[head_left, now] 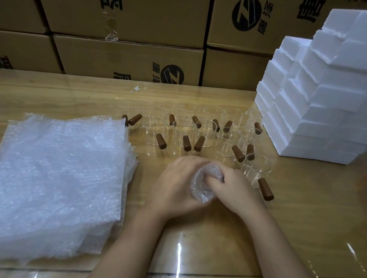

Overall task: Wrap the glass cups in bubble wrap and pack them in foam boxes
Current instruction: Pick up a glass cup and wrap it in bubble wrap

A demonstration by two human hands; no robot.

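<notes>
Head view: glossy wooden table (281, 228) backed by stacked cardboard cartons (123, 60).

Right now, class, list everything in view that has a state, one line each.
Bubble-wrapped glass cup: wrapped, held in both hands.
Left hand: grips the wrapped cup.
Right hand: fingers curled into its wrap.
Clear glass cups with brown wooden handles: unwrapped, upright.
Clear bubble-wrap sheets: stacked flat.
White foam boxes: stacked.

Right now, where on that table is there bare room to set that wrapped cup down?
Bare table lies right of the right hand, nearer than the foam boxes; also a strip between the bubble wrap stack and cardboard boxes. Crowded: glass cups fill the middle.
</notes>
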